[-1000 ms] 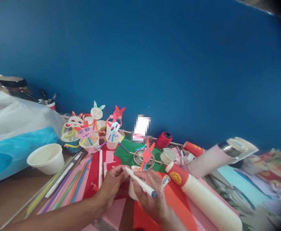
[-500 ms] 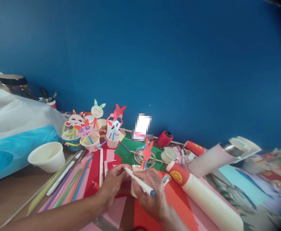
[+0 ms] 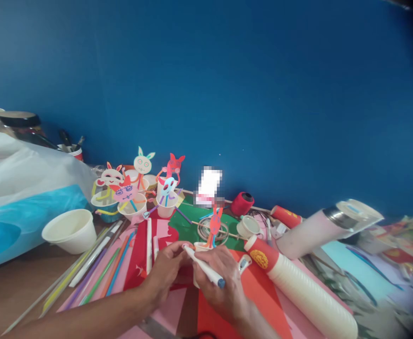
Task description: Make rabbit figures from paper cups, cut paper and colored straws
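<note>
Head view, right hand (image 3: 223, 282) pinching marker (image 3: 207, 269), left hand (image 3: 164, 270) fingertips together, white cup (image 3: 201, 245) partly hidden

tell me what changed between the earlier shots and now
The blue end of the white marker has swung slightly left, and the red rabbit-eared figure has shifted a little left. Nothing was visibly taken hold of or let go: the right hand still holds the marker, the left hand stays by its tip. The stacked paper cups stayed put.
</note>
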Tool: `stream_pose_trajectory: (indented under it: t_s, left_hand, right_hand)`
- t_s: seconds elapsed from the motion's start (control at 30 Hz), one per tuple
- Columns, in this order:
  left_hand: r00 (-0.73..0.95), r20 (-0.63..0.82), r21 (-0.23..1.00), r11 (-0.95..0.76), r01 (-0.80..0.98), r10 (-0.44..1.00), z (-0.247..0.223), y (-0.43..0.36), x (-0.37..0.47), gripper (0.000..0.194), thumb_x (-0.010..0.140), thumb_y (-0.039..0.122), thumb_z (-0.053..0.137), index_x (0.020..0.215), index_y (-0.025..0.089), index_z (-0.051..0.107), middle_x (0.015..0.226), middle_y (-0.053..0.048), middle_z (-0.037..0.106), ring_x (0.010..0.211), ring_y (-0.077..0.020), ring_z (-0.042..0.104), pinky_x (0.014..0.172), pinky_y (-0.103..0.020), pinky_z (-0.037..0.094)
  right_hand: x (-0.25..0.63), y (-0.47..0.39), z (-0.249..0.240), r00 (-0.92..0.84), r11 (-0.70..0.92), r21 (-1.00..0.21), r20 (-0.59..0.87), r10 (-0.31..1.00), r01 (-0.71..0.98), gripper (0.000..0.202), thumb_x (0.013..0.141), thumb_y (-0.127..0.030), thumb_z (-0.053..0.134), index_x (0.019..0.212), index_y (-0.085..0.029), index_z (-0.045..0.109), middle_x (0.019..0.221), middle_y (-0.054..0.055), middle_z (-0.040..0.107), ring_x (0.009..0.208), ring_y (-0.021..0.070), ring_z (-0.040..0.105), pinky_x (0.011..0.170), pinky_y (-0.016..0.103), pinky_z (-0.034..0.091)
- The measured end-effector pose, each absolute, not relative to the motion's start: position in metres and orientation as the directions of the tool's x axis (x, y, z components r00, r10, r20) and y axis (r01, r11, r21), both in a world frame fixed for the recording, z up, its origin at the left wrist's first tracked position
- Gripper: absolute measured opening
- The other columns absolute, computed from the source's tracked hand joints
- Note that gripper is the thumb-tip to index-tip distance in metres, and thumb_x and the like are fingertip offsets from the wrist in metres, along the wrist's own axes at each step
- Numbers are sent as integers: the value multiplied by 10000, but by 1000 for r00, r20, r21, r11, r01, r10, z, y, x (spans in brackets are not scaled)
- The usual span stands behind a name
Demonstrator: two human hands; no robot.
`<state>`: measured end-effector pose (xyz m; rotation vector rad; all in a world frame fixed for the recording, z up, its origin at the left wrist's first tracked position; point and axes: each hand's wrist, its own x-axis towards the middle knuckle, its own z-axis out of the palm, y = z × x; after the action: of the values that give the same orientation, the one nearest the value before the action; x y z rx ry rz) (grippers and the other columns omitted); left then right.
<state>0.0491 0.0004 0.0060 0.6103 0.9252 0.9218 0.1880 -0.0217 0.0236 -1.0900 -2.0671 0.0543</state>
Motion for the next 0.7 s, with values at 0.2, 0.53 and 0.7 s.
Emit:
stream_pose_trajectory:
  t_s: [0.2,0.53,0.7]
  left_hand:
    - [273,-418,780,496,-381,867,7,-1,49,223,673,314,640,837,187,558,614,19,605,575,-158,590,548,-319,514]
    - [291,-434,757,520,-394,853,11,1,49,233,631,371,668,758,202,569,556,54,567,530,-129,564,564,-305,504]
    - [290,-421,769,508,-388,859,13,-2,49,277,607,409,674,761,197,586,594,30,600,571,-156,583,570,-321,506]
  right_hand:
    - [189,-21,20,-332,640,-374,621,711,672,125,776,-136,521,875,-204,557,747,14,634,687,168,570,662,315,387]
    - [186,-22,26,-298,621,-366,639,709,693,114,784,-136,503,858,-203,561,716,5,635,660,159,576,655,303,395]
    - [188,-22,25,-284,609,-383,632,721,695,132,792,-137,496,884,-206,562,762,17,646,696,168,584,673,309,407]
